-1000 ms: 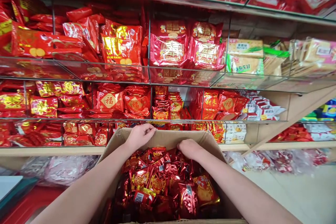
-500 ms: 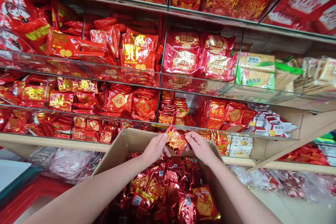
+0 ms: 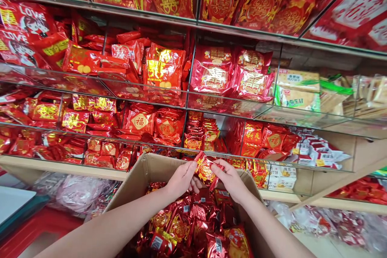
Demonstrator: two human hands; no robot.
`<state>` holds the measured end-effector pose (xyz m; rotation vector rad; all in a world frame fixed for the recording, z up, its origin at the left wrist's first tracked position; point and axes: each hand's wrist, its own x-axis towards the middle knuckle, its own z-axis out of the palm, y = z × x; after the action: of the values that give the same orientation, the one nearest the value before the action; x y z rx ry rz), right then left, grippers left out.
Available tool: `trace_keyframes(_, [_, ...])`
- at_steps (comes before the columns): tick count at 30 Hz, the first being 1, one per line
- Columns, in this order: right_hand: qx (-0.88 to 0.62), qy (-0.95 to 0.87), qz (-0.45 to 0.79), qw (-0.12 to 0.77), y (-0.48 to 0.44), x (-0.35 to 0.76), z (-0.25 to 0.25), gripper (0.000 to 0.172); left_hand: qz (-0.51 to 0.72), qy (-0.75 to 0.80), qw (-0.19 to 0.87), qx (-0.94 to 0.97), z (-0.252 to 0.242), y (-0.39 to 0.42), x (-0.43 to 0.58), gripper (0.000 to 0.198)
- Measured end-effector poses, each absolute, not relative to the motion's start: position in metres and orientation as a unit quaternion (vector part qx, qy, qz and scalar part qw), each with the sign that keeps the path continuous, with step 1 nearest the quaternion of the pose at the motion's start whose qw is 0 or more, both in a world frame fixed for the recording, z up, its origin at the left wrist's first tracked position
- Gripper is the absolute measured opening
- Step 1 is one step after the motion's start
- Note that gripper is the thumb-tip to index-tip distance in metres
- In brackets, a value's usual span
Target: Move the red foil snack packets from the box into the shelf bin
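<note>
Left hand (image 3: 180, 178) and right hand (image 3: 230, 178) pinch a small red-and-gold foil snack packet (image 3: 204, 170) between them, above an open brown cardboard box (image 3: 142, 177) full of similar red foil packets (image 3: 193, 221) (glass-fronted shelves (image 3: 229, 107) behind, stocked red).

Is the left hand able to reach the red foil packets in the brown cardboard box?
Probably yes: the red foil packets lie uncovered below the left hand, though it and the right hand pinch a red-gold packet.
</note>
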<state>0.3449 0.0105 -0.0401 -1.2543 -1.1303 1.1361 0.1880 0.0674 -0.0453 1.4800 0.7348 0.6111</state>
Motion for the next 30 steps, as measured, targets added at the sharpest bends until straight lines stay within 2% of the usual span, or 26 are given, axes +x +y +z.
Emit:
trace_keyframes(7, [-0.523, -0.448, 0.448, 0.570, 0.012, 0.344, -0.041, 0.028, 0.262, 0.320, 0.666, 0.620, -0.042, 0.064, 0.190, 0.048])
trace_keyframes(12, [-0.561, -0.494, 0.397, 0.532, 0.012, 0.343, -0.041, 0.034, 0.252, 0.327, 0.678, 0.608, -0.039, 0.066, 0.187, 0.048])
trace_keyframes(17, [-0.573, -0.594, 0.341, 0.451, 0.008, 0.336, -0.039, 0.034, 0.368, 0.338, 0.527, 0.687, -0.037, 0.069, 0.189, 0.034])
trace_keyframes(20, [-0.556, -0.575, 0.367, 0.476, 0.007, 0.329, -0.042, 0.028, 0.394, 0.348, 0.467, 0.711, -0.041, 0.070, 0.190, 0.032])
trace_keyframes(24, [-0.520, -0.530, 0.480, 0.468, 0.009, 0.322, -0.045, 0.040, 0.417, 0.365, 0.456, 0.697, -0.044, 0.072, 0.188, 0.031])
trace_keyframes(26, [-0.506, -0.524, 0.520, 0.446, 0.010, 0.320, -0.046, 0.039, 0.412, 0.376, 0.448, 0.699, -0.043, 0.074, 0.186, 0.031])
trace_keyframes(30, [-0.489, -0.539, 0.518, 0.450, 0.012, 0.320, -0.045, 0.036, 0.383, 0.377, 0.425, 0.729, -0.041, 0.077, 0.182, 0.031])
